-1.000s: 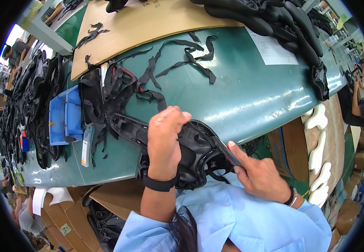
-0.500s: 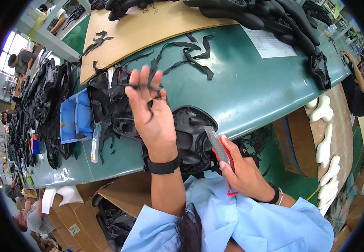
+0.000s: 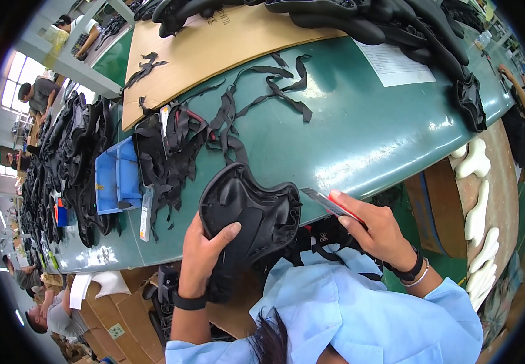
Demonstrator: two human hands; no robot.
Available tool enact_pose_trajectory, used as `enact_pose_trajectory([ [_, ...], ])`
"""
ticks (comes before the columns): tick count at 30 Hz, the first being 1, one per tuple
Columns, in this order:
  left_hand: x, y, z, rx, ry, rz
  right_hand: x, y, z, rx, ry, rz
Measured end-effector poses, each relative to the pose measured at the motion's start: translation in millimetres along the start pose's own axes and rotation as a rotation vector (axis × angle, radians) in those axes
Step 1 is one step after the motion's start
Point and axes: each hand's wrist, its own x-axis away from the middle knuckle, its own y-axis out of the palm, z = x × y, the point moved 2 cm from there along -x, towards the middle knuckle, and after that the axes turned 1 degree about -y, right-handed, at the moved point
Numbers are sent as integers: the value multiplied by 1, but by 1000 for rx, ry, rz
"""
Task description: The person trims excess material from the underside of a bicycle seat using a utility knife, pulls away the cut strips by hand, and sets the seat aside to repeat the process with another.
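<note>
My left hand point(image 3: 203, 247) grips the left edge of a black moulded, padded piece point(image 3: 251, 209), thumb on top and fingers underneath. The piece is tilted up, showing a hollow with a raised rim and folded edges; its exact kind I cannot tell. My right hand point(image 3: 381, 233) is closed around a red utility knife point(image 3: 337, 205). The knife's long grey blade is out and points left toward the piece's right edge, a small gap apart. Cut black strips point(image 3: 229, 112) lie on the green table beyond my hands.
A blue bin point(image 3: 117, 179) stands beside a heap of black scraps point(image 3: 168, 151). Cardboard point(image 3: 190, 57) covers the table's far left, and more black moulded pieces point(image 3: 371, 21) are piled behind. White foam shapes point(image 3: 478, 206) lie at right. Several people are farther off.
My left hand, raised with spread fingers and a black strip at it, has come down and taken hold of the black piece. The piece is tilted up; the knife blade now points more leftward.
</note>
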Motion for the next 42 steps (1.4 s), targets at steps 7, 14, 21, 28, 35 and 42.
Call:
enact_pose_trajectory([
  [7, 12, 6, -11, 68, 6, 117, -25, 3, -11, 297, 117, -396],
  [14, 35, 32, -23, 385, -58, 244, 4, 33, -23, 147, 188, -267],
  [21, 63, 59, -17, 425, 8, 396, 36, 17, -49, 29, 476, -453],
  [28, 55, 48, -26, 253, 35, 338, -35, 27, -13, -40, 45, -17],
  [35, 33, 53, -22, 560, 55, 421, -38, 71, -49, -218, -132, -241],
  [42, 25, 75, -28, 564, -543, -486, -110, 46, -21, -302, 95, -257],
])
